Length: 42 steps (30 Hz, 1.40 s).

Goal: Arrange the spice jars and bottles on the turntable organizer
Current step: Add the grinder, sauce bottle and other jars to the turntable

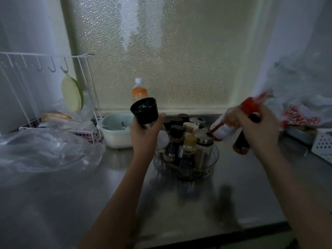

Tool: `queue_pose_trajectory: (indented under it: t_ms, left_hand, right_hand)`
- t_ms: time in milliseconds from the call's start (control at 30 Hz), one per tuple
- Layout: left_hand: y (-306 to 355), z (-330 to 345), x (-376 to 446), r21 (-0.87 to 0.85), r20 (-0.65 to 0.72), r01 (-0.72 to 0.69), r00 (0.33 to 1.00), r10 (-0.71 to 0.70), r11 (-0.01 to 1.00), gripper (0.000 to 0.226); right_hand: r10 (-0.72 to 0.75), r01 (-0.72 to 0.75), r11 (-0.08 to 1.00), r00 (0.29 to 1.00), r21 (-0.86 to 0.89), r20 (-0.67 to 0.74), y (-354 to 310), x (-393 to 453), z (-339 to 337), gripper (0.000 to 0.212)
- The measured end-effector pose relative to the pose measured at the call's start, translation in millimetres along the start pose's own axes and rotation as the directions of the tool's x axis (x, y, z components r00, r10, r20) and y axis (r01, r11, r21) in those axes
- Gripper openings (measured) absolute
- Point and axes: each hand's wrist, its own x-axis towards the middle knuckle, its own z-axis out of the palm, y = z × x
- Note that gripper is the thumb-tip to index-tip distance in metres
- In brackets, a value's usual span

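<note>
A clear round turntable organizer point(213, 155) sits on the steel counter, crowded with several spice jars and small bottles point(188, 141). My left hand point(147, 130) is raised just left of it, gripping a black-topped grinder point(144, 110) that is tilted toward me. My right hand point(258, 123) hovers to the right of the turntable, blurred by motion, clutching a red-capped bottle with a white label point(224, 128) and a dark spice jar point(240, 142) together.
A pale green bowl point(115, 130) stands left of the turntable, an orange drink bottle point(139, 90) behind it by the frosted window. A white wire rack point(53, 105) and clear plastic bags point(45, 151) fill the left; bags and a white basket point(321, 144) lie right.
</note>
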Motion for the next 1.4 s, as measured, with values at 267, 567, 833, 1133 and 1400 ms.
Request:
queue_pose_trajectory:
  t_ms: [267,567,833,1133,1400]
  left_hand:
    - [-34.4,5.7,9.1,0.08,0.142,0.058,0.987,-0.069,0.995,0.035]
    - [-52.4,13.0,11.1,0.146,0.383,-0.099,0.923,0.036,0.984,0.033]
    - [-62.1,18.3,5.3,0.296,0.309,-0.212,0.944,0.117,0.931,0.035]
    - [-62.5,20.6,-5.3,0.242,0.154,-0.123,0.984,0.087,0.962,0.035]
    - [-62.7,22.8,-11.7,0.135,0.201,-0.059,0.979,0.031,0.989,0.04]
  right_hand:
    - [0.021,0.006,0.998,0.903,-0.062,0.43,21.1,15.1,36.5,0.034]
    - [0.032,-0.043,0.999,0.903,0.016,0.429,55.4,3.7,51.5,0.025]
    - [0.017,0.023,0.94,0.994,0.341,-0.112,68.5,-5.0,44.1,0.017]
    - [-0.182,0.242,0.871,0.968,0.428,-0.175,46.9,-11.6,59.0,0.016]
    - [-0.255,0.272,0.886,0.962,0.375,-0.094,41.0,-18.0,62.1,0.013]
